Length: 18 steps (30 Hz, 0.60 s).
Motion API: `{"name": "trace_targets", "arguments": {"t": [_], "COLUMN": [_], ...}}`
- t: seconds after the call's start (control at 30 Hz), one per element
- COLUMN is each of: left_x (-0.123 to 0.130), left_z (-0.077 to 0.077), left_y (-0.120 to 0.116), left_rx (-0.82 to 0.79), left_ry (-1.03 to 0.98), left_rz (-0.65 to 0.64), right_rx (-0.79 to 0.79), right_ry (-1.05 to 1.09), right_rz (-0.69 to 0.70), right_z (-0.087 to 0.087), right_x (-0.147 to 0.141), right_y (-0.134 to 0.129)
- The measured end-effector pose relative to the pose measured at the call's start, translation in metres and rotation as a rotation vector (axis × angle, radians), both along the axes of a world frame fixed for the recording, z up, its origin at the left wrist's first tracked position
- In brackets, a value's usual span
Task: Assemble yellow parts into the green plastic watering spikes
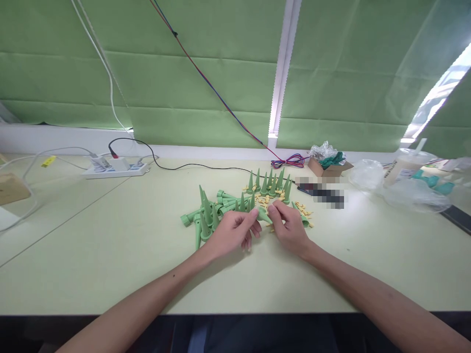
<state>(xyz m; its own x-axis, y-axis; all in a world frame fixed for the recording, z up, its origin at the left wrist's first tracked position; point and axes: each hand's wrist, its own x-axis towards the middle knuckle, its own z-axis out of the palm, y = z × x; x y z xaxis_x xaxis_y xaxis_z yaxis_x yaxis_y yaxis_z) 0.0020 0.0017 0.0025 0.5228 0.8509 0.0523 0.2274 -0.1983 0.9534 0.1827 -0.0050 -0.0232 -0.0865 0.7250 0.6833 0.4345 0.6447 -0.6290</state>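
Note:
My left hand (237, 228) grips a green plastic spike (263, 214) between thumb and fingers, its narrow end pointing toward my right hand. Close beside it, my right hand (289, 225) is closed in a pinch by the spike's side; what its fingertips hold is hidden. Left of my hands lies a pile of green spikes (207, 215), some standing on their wide caps and others on their sides. Behind my hands, more spikes (272, 182) stand upright in a group. Small yellow plastic pieces (302, 210) are scattered around them and to the right of my right hand.
A white power strip (116, 169) with plugs and cables sits at the back left. At the back right are a blurred dark device (322, 193), a small cardboard box (330, 168), a drink cup (403, 166) and clear plastic bags (414, 196). A black cable (206, 165) crosses the table.

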Motion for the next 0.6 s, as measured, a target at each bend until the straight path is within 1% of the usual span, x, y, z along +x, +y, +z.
{"name": "trace_targets", "arguments": {"t": [0.13,0.3,0.47,0.6], "left_x": [0.0001,-0.0007,-0.0029,-0.0036], "left_z": [0.0016,0.001,-0.0003,-0.0004], "left_y": [0.0,-0.0003,-0.0007,-0.0025], "left_rx": [-0.034,-0.01,0.072,0.176], "left_ry": [0.006,0.035,0.086,0.148], "left_rz": [-0.007,0.004,0.02,0.058], "right_rx": [-0.033,-0.064,-0.079,-0.067], "right_ry": [-0.009,-0.009,-0.038,-0.074], "right_rz": [0.084,0.099,0.087,0.066], "right_z": [-0.0005,-0.0028,-0.0031,-0.0017], "right_x": [0.0014,0.0024,0.0029,0.0026], "right_y": [0.0026,0.0036,0.003,0.0029]}}
